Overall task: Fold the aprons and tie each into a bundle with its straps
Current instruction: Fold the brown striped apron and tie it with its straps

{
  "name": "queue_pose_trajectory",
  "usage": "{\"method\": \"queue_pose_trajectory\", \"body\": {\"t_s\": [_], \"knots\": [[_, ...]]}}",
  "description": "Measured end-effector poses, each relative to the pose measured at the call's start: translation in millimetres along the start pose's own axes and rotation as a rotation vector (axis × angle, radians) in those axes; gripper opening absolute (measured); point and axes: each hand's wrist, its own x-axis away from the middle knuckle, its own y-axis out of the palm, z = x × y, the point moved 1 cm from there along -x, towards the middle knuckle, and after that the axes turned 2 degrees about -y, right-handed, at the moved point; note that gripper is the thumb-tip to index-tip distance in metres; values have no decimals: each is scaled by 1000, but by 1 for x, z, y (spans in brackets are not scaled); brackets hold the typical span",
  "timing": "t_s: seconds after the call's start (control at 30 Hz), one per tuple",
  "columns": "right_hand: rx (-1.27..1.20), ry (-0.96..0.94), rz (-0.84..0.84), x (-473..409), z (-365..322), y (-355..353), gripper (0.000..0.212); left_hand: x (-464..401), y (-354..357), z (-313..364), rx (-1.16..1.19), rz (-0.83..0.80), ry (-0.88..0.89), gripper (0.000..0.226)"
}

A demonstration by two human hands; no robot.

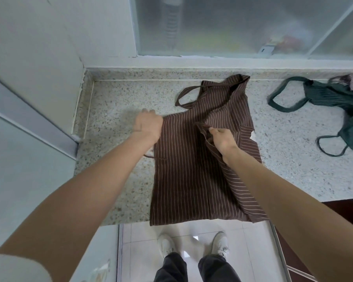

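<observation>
My left hand point(148, 126) is curled, gripping the left edge of the brown striped apron point(194, 169) at mid-frame; my fingers are tucked out of sight, so I cannot tell just how they lie. My right hand point(222, 139) pinches a fold of the same apron near its middle, thumb and fingers closed on the cloth, lifting a ridge that runs down toward the lower right of the frame. The apron lies spread on the speckled stone counter point(114, 110), its lower hem hanging just over the near edge, its neck loop point(189, 94) lying on the stone toward the top. In the upper right of the frame a dark green apron point(334, 98) lies crumpled, well apart, its straps looping across the counter.
</observation>
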Motion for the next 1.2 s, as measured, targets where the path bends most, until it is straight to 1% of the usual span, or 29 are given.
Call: {"method": "queue_pose_trajectory", "body": {"t_s": [0.07,0.13,0.2,0.27,0.3,0.4,0.43,0.53,0.6,0.63,0.7,0.73,0.8,0.83,0.9,0.93,0.97,1.03,1.1,1.13,1.2], "knots": [[-23,9,-13,1,-4,2,37,-3,-3,-8,-155,77,-99,39],[-22,15,-28,4,-3,3,36,1,1,-11,-195,149,-214,54],[-35,29,-45,7,1,3,36,7,12,-8,-142,189,-325,63],[-65,60,-68,9,6,2,34,14,24,-2,21,192,-438,68],[-83,74,-82,10,8,2,33,17,29,1,97,168,-455,70],[-145,111,-133,12,13,4,29,25,40,10,291,39,-390,68],[-153,120,-143,13,14,5,28,27,40,11,366,0,-402,68],[-139,137,-154,14,15,7,28,28,42,8,576,-67,-469,78],[-131,141,-149,12,16,7,29,27,50,4,686,-136,-414,77],[-119,139,-143,10,16,8,30,26,54,3,718,-206,-343,72],[-63,114,-129,6,17,9,33,26,63,3,696,-328,-158,61],[-21,92,-129,5,17,10,34,26,66,3,659,-349,-102,55],[67,47,-161,4,17,14,33,24,70,1,574,-332,-89,45],[109,39,-181,4,18,16,36,22,71,-1,527,-314,-109,42],[215,37,-181,-1,20,21,57,21,72,-6,402,-276,-158,36],[278,25,-166,-4,20,24,63,20,72,-9,339,-272,-184,34],[342,6,-145,-7,20,26,65,21,72,-13,276,-282,-219,35],[419,-41,-112,-10,19,30,64,23,73,-17,166,-309,-303,49],[462,-102,-98,-11,20,34,63,24,72,-15,123,-309,-334,62],[527,-142,-89,-11,21,36,61,23,72,-13,120,-275,-312,64],[760,-269,-33,-13,22,41,46,20,70,-7,153,-148,-200,62]]}}
